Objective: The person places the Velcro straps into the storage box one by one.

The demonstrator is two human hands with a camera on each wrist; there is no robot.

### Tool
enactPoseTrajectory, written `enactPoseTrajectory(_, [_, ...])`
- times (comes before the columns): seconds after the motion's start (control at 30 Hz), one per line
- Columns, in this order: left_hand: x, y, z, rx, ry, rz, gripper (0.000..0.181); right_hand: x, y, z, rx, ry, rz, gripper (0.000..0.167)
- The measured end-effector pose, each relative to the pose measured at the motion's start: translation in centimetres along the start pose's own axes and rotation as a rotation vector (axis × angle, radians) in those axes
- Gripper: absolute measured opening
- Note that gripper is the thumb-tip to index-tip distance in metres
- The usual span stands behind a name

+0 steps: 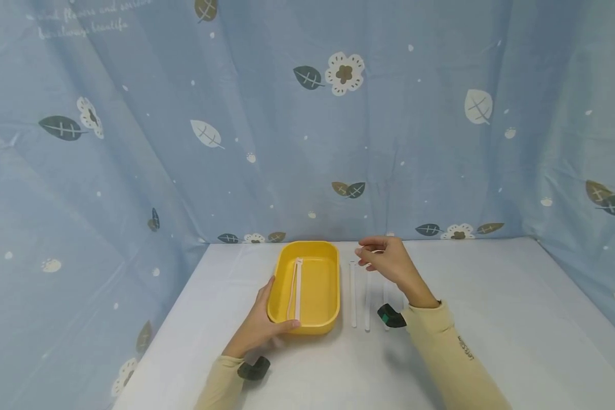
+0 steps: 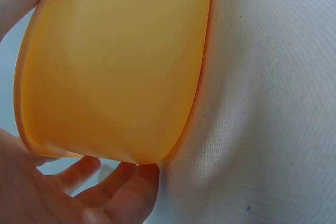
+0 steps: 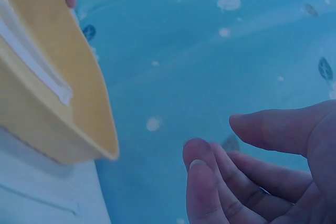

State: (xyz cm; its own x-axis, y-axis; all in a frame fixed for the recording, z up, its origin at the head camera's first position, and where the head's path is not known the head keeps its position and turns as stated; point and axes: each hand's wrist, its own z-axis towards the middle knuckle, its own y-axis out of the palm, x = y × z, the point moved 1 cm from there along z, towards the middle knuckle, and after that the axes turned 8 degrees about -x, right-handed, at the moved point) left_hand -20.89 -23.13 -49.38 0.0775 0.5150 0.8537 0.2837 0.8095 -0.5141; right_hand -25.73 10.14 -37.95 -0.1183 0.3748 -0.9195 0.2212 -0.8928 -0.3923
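Observation:
A yellow plastic tray (image 1: 314, 328) stands on the white table, with slim white strips (image 1: 298, 290) lying lengthwise inside it. My left hand (image 1: 260, 319) grips its near left corner. The thumb lies along the near rim and the fingers go round the left wall; the left wrist view shows fingertips against the tray wall (image 2: 115, 77). To the right of the tray my right hand (image 1: 386, 259) hovers over the table. In the right wrist view its thumb and fingers (image 3: 278, 129) are apart and loosely bent, with nothing between them.
Several thin whitish strips (image 1: 353, 296) lie side by side on the table (image 1: 482, 319), right of the tray and partly under my right hand and forearm. A blue patterned curtain (image 1: 287, 125) closes off the back and both sides. Dark wrist mounts (image 1: 253, 369) sit at both cuffs.

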Motion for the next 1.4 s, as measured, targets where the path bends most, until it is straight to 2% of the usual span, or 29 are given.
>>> enactPoseTrajectory(0.33, [-0.2,0.0,0.1,0.0,-0.008,-0.014,0.13,1.8,-2.6,-1.8,0.08,0.009,-0.007,0.041])
enactPoseTrajectory(0.67, [-0.3,0.1,0.1,-0.002,-0.006,-0.014,0.129,3.7,-4.2,-3.0,0.171,0.043,-0.054,0.044])
enactPoseTrajectory(0.8, [-0.2,0.1,0.0,-0.002,-0.007,-0.016,0.129,4.4,-4.6,-3.1,0.203,0.07,-0.073,0.045])
enactPoseTrajectory(1.4, [-0.1,-0.2,0.2,-0.012,-0.002,0.013,0.13,7.5,-5.5,-2.7,0.238,0.225,-0.047,0.047])
